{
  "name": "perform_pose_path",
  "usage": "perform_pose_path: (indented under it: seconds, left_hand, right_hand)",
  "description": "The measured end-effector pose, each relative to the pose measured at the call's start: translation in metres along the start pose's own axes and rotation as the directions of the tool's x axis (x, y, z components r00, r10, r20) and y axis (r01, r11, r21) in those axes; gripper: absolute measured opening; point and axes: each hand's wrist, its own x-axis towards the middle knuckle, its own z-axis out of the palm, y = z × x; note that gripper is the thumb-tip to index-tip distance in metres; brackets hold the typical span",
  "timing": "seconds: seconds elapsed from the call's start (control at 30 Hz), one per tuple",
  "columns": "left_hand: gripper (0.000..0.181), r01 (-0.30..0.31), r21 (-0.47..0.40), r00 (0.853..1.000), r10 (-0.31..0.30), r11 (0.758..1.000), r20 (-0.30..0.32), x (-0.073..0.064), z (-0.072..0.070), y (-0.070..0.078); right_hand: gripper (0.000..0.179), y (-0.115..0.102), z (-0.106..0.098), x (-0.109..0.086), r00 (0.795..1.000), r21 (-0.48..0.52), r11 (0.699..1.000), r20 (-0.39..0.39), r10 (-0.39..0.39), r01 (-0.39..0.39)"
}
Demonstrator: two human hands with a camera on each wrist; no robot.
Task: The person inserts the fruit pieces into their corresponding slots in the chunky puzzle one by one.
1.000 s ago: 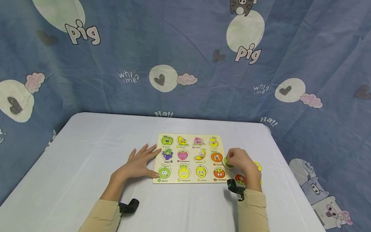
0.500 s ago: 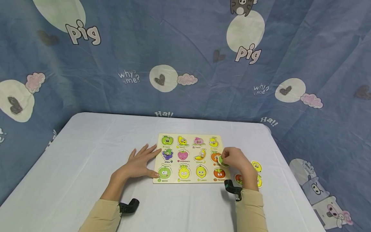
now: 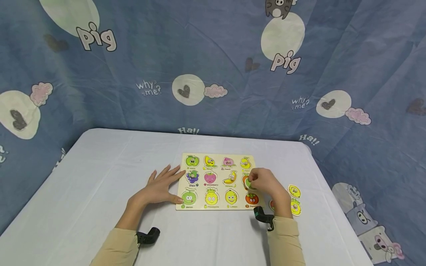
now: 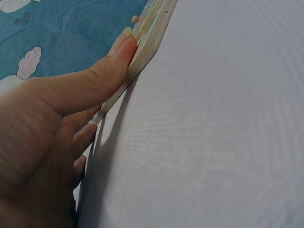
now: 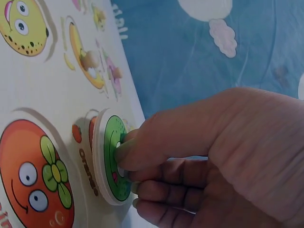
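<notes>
A pale wooden fruit puzzle board (image 3: 220, 189) lies on the table, with cartoon fruits in rows. My left hand (image 3: 159, 189) rests at its left side, fingers spread, fingertips and thumb touching the edge. In the left wrist view the thumb (image 4: 95, 83) presses against the board's rim. My right hand (image 3: 266, 181) pinches a round green melon puzzle piece (image 5: 114, 156) between thumb and fingers. The piece is tilted and sits over the orange picture at the board's right side, partly covering it. The right wrist view shows the persimmon picture (image 5: 23, 166) beside it.
Right of the board lie a lemon piece (image 3: 294, 191), a pineapple piece (image 3: 295, 207) and a red piece (image 3: 271, 205) partly hidden by the right wrist. A white cloth covers the table (image 3: 213, 240). A blue printed curtain (image 3: 213, 44) hangs behind.
My right hand has moved left with the green melon piece, from the board's right edge to over the orange picture. The lemon and pineapple pieces are now uncovered. The left hand stays put.
</notes>
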Motion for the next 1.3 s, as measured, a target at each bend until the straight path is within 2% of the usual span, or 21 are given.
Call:
perform_pose_path:
  seconds: [0.83, 1.3]
  left_hand:
    - [0.113, 0.008, 0.005, 1.000, -0.008, 1.000, 0.000, 0.001, 0.001, -0.001]
    - [0.114, -0.009, -0.002, 1.000, 0.009, 1.000, -0.010, 0.001, 0.003, -0.002]
  right_hand:
    - [0.013, -0.017, 0.013, 0.005, 0.998, -0.003, 0.998, 0.002, -0.060, 0.060]
    - [0.016, -0.038, 0.026, 0.005, 0.987, -0.003, 0.988, 0.033, -0.156, 0.156]
